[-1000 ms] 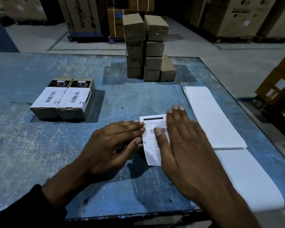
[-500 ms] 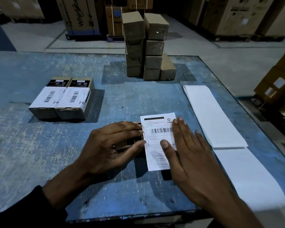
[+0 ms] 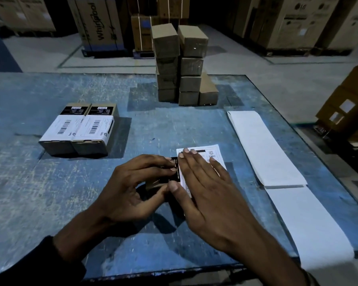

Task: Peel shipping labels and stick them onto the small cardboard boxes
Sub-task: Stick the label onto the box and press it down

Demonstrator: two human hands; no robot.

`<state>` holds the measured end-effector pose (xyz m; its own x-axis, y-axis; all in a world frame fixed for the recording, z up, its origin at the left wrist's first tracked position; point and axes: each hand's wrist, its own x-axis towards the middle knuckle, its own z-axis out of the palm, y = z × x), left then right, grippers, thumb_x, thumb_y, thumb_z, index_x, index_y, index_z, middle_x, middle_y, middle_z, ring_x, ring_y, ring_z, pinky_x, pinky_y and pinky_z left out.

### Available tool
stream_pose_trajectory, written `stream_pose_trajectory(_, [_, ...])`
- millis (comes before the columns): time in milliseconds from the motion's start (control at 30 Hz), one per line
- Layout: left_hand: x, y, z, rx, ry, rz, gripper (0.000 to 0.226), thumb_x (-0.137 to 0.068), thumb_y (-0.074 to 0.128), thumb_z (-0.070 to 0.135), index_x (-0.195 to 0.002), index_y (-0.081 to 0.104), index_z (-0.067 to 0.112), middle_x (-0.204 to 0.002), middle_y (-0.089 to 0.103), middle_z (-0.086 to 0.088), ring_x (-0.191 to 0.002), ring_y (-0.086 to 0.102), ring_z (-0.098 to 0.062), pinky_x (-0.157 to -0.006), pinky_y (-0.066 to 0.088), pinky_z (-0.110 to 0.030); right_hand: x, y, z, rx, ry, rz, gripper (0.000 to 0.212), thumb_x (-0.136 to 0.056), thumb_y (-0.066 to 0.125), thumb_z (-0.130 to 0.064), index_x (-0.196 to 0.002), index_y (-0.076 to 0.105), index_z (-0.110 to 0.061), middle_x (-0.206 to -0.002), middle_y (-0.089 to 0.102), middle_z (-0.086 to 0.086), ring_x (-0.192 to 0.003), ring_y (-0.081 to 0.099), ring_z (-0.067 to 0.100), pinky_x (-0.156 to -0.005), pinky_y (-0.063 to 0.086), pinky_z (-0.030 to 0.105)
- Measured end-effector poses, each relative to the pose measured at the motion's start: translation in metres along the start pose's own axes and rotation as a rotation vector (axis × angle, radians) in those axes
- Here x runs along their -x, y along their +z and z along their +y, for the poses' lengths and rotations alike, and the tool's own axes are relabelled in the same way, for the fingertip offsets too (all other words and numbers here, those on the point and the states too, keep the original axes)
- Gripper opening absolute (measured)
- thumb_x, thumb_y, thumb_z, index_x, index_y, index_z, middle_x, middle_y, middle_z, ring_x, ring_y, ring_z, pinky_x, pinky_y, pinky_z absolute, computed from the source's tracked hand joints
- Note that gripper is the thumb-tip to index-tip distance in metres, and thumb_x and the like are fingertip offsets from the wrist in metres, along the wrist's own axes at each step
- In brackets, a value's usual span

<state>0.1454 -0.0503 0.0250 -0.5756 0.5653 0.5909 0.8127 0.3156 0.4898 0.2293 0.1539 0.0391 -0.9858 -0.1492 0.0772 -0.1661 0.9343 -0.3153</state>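
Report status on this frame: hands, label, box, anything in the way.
Left hand grips small box. Right hand flat, pressing label onto it. Two labelled boxes sit apart at left; nothing blocking.

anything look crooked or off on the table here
Mostly tidy. The label strip hangs over the table's near edge at the right. The label under the right hand sits a little askew, its right side overhanging the box that the left hand grips.
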Motion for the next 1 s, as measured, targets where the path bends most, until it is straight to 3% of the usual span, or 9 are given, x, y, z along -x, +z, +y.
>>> stream_pose_trajectory(133, [-0.001,0.000,-0.003,0.021,-0.053,0.002,0.022,-0.089,0.080,0.018,-0.110,0.083,0.015,-0.123,0.075,0.006,-0.119,0.070,-0.012,-0.093,0.060,-0.038,0.005,-0.003,0.016,0.037,0.065,0.034,0.089,-0.096,-0.013,-0.078,-0.171,-0.004,-0.031,-0.176,-0.014,-0.018,-0.156,-0.024,-0.008,-0.131,-0.010,0.029])
stream_pose_trajectory(333, [-0.002,0.001,-0.005,0.053,-0.071,0.000,0.022,-0.085,0.082,0.014,-0.107,0.084,0.014,-0.123,0.075,0.005,-0.118,0.071,-0.015,-0.092,0.060,-0.038,0.006,-0.003,0.025,-0.102,0.153,0.067,0.086,-0.095,-0.005,-0.081,-0.169,-0.005,-0.037,-0.173,-0.016,-0.027,-0.152,-0.024,-0.015,-0.131,-0.006,0.027])
stream_pose_trajectory(433, [-0.003,0.000,-0.007,0.067,-0.061,0.000,0.023,-0.084,0.084,0.014,-0.107,0.084,0.014,-0.123,0.075,0.005,-0.117,0.072,-0.015,-0.091,0.061,-0.040,0.008,-0.004,0.025,-0.350,0.245,0.087,0.078,-0.098,0.006,-0.082,-0.167,-0.003,-0.047,-0.169,-0.015,-0.037,-0.148,-0.015,-0.025,-0.125,-0.002,0.016])
stream_pose_trajectory(500, [-0.003,0.001,-0.009,0.069,-0.051,0.002,0.023,-0.083,0.085,0.012,-0.106,0.084,0.013,-0.122,0.075,0.005,-0.116,0.072,-0.015,-0.091,0.061,-0.041,0.014,-0.012,0.026,-0.510,0.343,0.056,0.081,-0.092,0.014,-0.087,-0.164,-0.005,-0.056,-0.167,-0.010,-0.042,-0.143,-0.004,-0.029,-0.120,0.006,0.017])
stream_pose_trajectory(600, [-0.004,0.002,-0.011,0.063,-0.014,0.003,0.023,-0.083,0.085,0.014,-0.106,0.084,0.011,-0.122,0.076,0.003,-0.116,0.072,-0.015,-0.090,0.061,-0.041,0.019,-0.023,0.026,-0.549,0.467,0.109,0.083,-0.092,0.014,-0.088,-0.166,0.000,-0.053,-0.170,0.001,-0.034,-0.146,0.005,-0.018,-0.120,0.006,0.021])
stream_pose_trajectory(700, [-0.004,0.001,-0.011,0.072,-0.005,-0.001,0.023,-0.086,0.081,0.022,-0.107,0.084,0.011,-0.122,0.075,0.003,-0.116,0.072,-0.015,-0.091,0.061,-0.040,0.015,-0.027,0.011,-0.353,0.362,0.275,0.080,-0.098,0.008,-0.083,-0.169,0.001,-0.046,-0.173,-0.003,-0.030,-0.156,-0.005,-0.014,-0.126,-0.001,0.023])
stream_pose_trajectory(800, [-0.004,0.000,-0.010,0.061,0.010,0.009,0.024,-0.087,0.079,0.024,-0.108,0.084,0.014,-0.122,0.076,0.003,-0.116,0.072,-0.014,-0.092,0.061,-0.038,0.005,-0.019,-0.011,-0.250,0.153,0.147,0.077,-0.100,0.002,-0.076,-0.169,0.004,-0.043,-0.172,-0.006,-0.031,-0.154,-0.014,-0.016,-0.126,-0.007,0.020])
stream_pose_trajectory(867, [-0.003,0.000,-0.010,0.056,0.019,0.019,0.026,-0.085,0.082,0.020,-0.110,0.084,0.013,-0.123,0.076,0.003,-0.117,0.072,-0.014,-0.093,0.061,-0.038,0.000,-0.003,-0.015,-0.155,0.051,0.075,0.079,-0.101,-0.003,-0.072,-0.171,0.007,-0.036,-0.175,-0.003,-0.025,-0.154,-0.017,-0.014,-0.131,-0.006,0.026])
stream_pose_trajectory(1000, [-0.004,0.001,-0.010,0.077,0.011,0.041,0.028,-0.084,0.085,0.022,-0.110,0.084,0.011,-0.122,0.077,0.001,-0.116,0.073,-0.012,-0.095,0.061,-0.035,-0.001,0.012,-0.001,0.017,0.008,0.118,0.081,-0.104,-0.010,-0.067,-0.172,0.013,-0.028,-0.178,0.008,-0.013,-0.161,-0.008,-0.003,-0.132,-0.003,0.033])
